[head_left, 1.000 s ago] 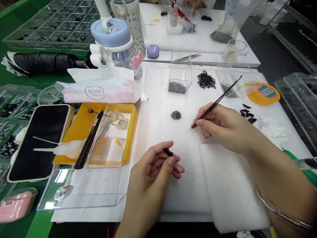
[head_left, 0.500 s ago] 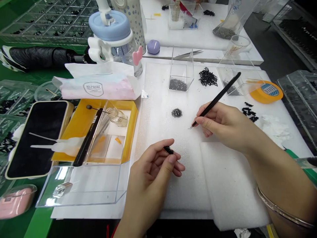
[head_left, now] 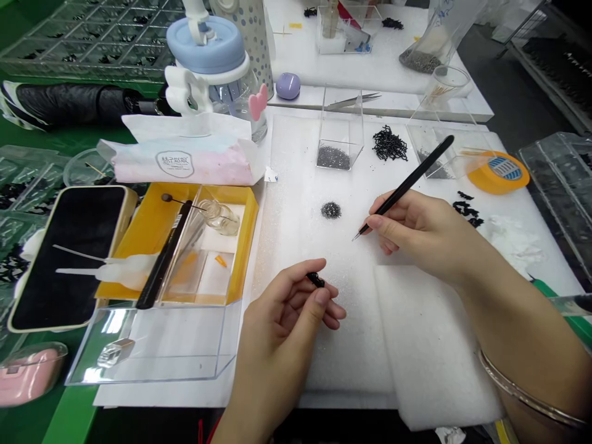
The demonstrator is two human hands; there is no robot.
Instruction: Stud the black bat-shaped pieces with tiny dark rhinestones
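Between the thumb and fingers of my left hand [head_left: 289, 327] is a small shiny black piece [head_left: 316, 280]; its exact kind is too small to make out. My right hand [head_left: 416, 234] grips a slim black pen-like tool [head_left: 411, 179] like a pencil. Its fine metal tip [head_left: 356, 237] points down toward the white foam mat [head_left: 296, 234], above and to the right of my left hand. On that mat lies a little heap of glittering dark grains [head_left: 331, 210]. Farther back sits a pile of black curled pieces [head_left: 390, 143], beside a clear box [head_left: 340, 139] holding more dark grains.
At left are a yellow tray [head_left: 250, 246] with a glass vial [head_left: 221, 218], a phone [head_left: 69, 253] and a clear lid [head_left: 152, 370]. A tissue pack [head_left: 180, 163] and blue-lidded bottle [head_left: 206, 46] stand behind. Orange tape [head_left: 498, 171] and a folded foam sheet [head_left: 435, 351] are at right.
Both hands keep almost the same pose and hold the same things. The whole view has shifted very slightly.
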